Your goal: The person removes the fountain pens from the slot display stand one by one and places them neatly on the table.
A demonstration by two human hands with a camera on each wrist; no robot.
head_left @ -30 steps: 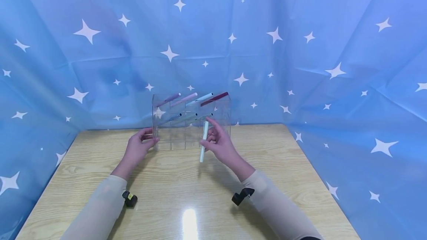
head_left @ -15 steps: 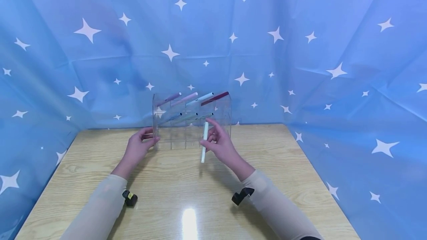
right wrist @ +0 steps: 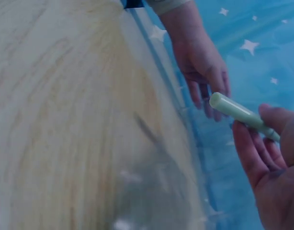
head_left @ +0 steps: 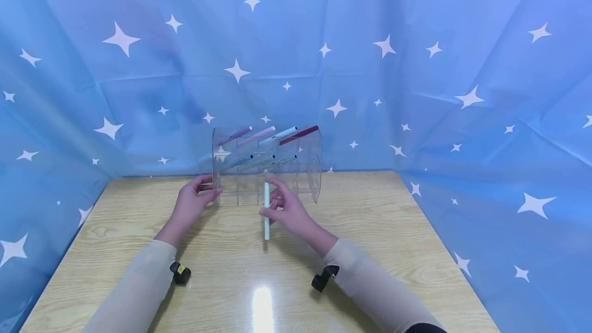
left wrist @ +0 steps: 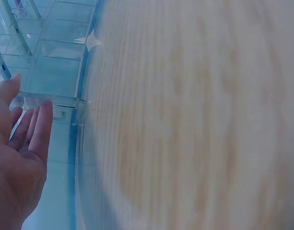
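A clear compartment rack (head_left: 247,197) stands near the back of the table. My left hand (head_left: 190,204) grips its left side wall, thumb in front and fingers behind. In the left wrist view, this hand (left wrist: 22,167) has its fingertips right at the rack's edge (left wrist: 51,98). Between thumb and fingers, my right hand (head_left: 290,214) pinches a pale green pen (head_left: 266,226) in front of the rack's lower middle. The right wrist view shows one rounded end of the pen (right wrist: 238,111) sticking out past the fingers.
Along the rack's top row lean a purple pen (head_left: 239,133), a pink pen (head_left: 262,133), a light blue pen (head_left: 283,133) and a dark red pen (head_left: 300,134). Several more, including a green pen (head_left: 284,160), lie in the row below. A blue starry cloth (head_left: 370,76) surrounds the wooden table (head_left: 222,261).
My right hand has shifted left and a little toward me with the pale green pen, which now stands nearly vertical in the head view. The left hand keeps its place on the rack.
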